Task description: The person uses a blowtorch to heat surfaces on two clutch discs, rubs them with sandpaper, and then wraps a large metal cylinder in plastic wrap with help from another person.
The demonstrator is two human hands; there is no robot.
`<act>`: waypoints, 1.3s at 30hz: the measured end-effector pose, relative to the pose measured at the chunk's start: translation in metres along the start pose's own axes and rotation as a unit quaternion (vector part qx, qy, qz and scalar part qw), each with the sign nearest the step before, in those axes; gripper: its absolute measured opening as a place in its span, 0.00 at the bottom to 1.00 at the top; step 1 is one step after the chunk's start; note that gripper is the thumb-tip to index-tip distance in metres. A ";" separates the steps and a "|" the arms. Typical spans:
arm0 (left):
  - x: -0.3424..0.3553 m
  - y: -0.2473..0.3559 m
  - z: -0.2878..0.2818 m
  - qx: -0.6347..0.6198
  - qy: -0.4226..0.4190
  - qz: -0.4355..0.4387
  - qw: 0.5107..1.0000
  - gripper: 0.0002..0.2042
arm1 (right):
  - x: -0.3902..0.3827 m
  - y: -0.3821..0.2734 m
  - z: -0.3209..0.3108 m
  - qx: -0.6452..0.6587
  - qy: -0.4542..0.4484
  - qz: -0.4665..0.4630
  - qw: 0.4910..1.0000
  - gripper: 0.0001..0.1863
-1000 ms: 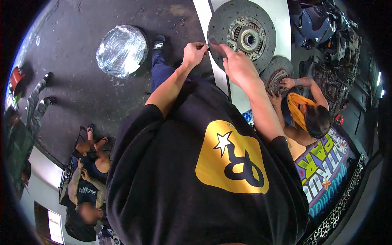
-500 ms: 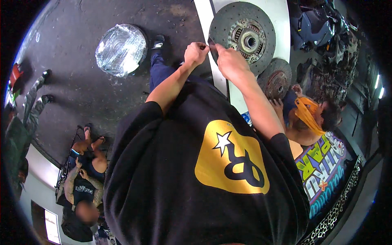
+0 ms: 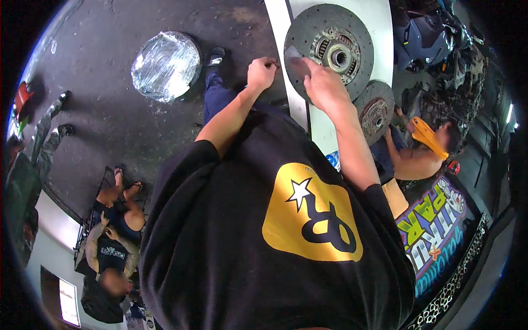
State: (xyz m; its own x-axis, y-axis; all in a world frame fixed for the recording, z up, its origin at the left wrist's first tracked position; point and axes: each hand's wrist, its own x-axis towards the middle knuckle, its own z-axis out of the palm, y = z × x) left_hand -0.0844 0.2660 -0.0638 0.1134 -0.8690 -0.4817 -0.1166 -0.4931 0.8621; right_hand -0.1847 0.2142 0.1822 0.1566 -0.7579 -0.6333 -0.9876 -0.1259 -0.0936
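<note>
A large grey clutch disc (image 3: pixel 357 41) with a splined metal hub lies on a white table (image 3: pixel 323 127). My right hand (image 3: pixel 328 87) is closed over its near left part, index finger stretched forward. It grips a thin, flat blade-like piece (image 3: pixel 295 56), smeared by motion, over the disc's left edge. Just off the table's left edge, my left hand (image 3: pixel 260 73) is closed. A small dark thing shows at its fingertips, too small to name. A second, smaller clutch disc (image 3: pixel 375 110) is beside the large one, near my right forearm.
On the dark floor (image 3: pixel 104 82) at the left lies a round object in shiny clear wrap (image 3: pixel 166 67). One person (image 3: pixel 415 157) with a yellow cloth is by the smaller disc. Another person (image 3: pixel 115 242) sits at the lower left. Dark machine parts (image 3: pixel 426 38) stand at the right.
My right hand and the blade-like piece have moved right, away from my left hand and over the large disc. The person at the right has leaned back from the smaller disc.
</note>
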 end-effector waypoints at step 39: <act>-0.010 0.011 0.015 -0.118 -0.119 -0.118 0.979 0.15 | 0.004 -0.001 0.037 -0.055 -0.034 -0.032 0.997 0.19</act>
State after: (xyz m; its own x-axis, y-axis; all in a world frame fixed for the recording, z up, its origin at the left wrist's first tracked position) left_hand -0.1018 0.2684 -0.0523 -0.1271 -0.7314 -0.6700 0.1193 -0.6819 0.7217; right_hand -0.1835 0.2356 0.1513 0.2149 -0.7020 -0.6790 -0.9681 -0.2449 -0.0531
